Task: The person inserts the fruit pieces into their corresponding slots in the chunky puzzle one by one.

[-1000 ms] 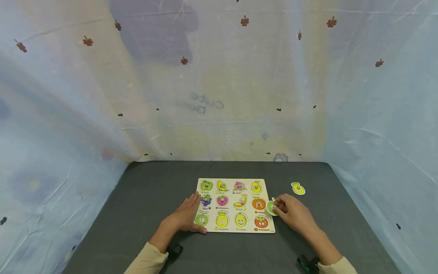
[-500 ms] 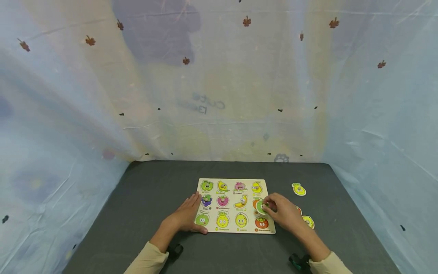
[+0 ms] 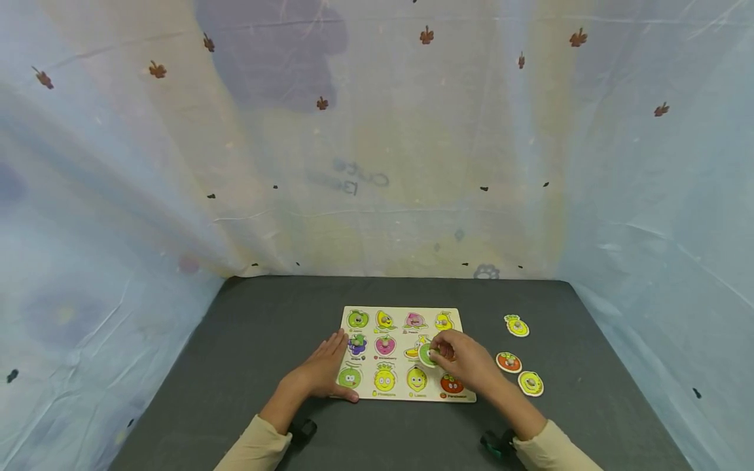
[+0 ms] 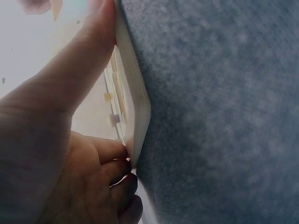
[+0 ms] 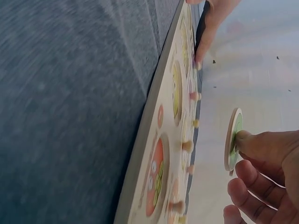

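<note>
Steadying the board (image 3: pixel 401 376), seemingly, the left hand (image 3: pixel 320 368) is lying spread at nine o'clock. The right hand (image 3: pixel 462 358) is pinching a green piece (image 3: pixel 426 354).

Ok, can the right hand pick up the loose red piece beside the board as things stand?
Probably not yet: the right hand pinches a green piece. Otherwise the way looks free: nothing covers the loose red piece.
</note>
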Demonstrator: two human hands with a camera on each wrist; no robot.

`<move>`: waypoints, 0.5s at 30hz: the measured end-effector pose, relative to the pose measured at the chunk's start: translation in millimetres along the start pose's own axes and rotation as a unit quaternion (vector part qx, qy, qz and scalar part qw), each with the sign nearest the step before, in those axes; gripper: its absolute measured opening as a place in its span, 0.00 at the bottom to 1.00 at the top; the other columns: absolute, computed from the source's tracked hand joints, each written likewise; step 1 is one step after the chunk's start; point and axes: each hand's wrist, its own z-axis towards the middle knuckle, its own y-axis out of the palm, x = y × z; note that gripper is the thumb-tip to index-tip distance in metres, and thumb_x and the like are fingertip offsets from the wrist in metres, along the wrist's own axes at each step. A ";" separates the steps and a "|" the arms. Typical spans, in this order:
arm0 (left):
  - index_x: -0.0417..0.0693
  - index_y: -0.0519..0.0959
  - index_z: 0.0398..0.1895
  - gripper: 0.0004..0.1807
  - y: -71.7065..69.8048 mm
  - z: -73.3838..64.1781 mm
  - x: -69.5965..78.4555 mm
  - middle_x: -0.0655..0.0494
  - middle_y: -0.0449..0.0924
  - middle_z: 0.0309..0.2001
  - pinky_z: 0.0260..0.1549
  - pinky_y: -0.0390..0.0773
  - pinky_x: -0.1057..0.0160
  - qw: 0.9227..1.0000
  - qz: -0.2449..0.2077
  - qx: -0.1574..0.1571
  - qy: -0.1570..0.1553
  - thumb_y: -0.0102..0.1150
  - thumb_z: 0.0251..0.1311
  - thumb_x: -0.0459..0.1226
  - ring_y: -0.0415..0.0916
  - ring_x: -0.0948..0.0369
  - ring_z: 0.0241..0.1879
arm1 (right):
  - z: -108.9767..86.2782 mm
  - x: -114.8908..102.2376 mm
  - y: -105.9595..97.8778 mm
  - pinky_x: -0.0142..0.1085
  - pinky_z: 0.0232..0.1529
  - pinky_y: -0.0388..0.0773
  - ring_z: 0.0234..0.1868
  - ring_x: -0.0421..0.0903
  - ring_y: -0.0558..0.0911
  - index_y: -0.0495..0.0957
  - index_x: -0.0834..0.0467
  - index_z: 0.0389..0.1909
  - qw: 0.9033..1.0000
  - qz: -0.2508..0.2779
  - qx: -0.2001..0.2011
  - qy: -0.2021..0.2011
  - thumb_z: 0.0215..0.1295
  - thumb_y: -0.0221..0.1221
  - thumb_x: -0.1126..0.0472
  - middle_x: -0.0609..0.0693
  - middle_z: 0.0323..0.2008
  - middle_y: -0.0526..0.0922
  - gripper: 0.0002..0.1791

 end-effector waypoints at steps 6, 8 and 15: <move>0.31 0.49 0.85 0.75 2.8 3.0 -0.9 0.34 0.41 0.86 0.82 0.49 0.39 1.000 0.021 -0.001 -0.015 0.83 0.48 0.63 0.41 0.41 0.86 | 6.9 -6.3 7.1 0.32 0.32 0.72 0.31 0.34 0.73 0.85 0.50 0.43 0.999 0.024 -0.021 -0.009 0.72 0.71 0.57 0.37 0.32 0.76 0.05; 0.30 0.49 0.85 0.75 2.6 2.4 -0.6 0.34 0.41 0.86 0.82 0.49 0.39 1.000 0.021 0.001 -0.013 0.83 0.48 0.63 0.41 0.41 0.86 | 8.7 -9.5 10.5 0.32 0.33 0.72 0.32 0.35 0.73 0.84 0.49 0.43 0.999 0.026 -0.026 -0.011 0.73 0.71 0.57 0.37 0.32 0.76 0.05; 0.31 0.46 0.86 0.77 -1.9 -1.1 3.0 0.34 0.39 0.87 0.82 0.47 0.37 1.000 0.010 -0.005 -0.008 0.81 0.48 0.66 0.39 0.40 0.86 | 14.3 -20.7 21.4 0.32 0.33 0.73 0.33 0.36 0.74 0.84 0.48 0.42 0.999 0.024 -0.030 -0.027 0.72 0.71 0.57 0.36 0.32 0.76 0.05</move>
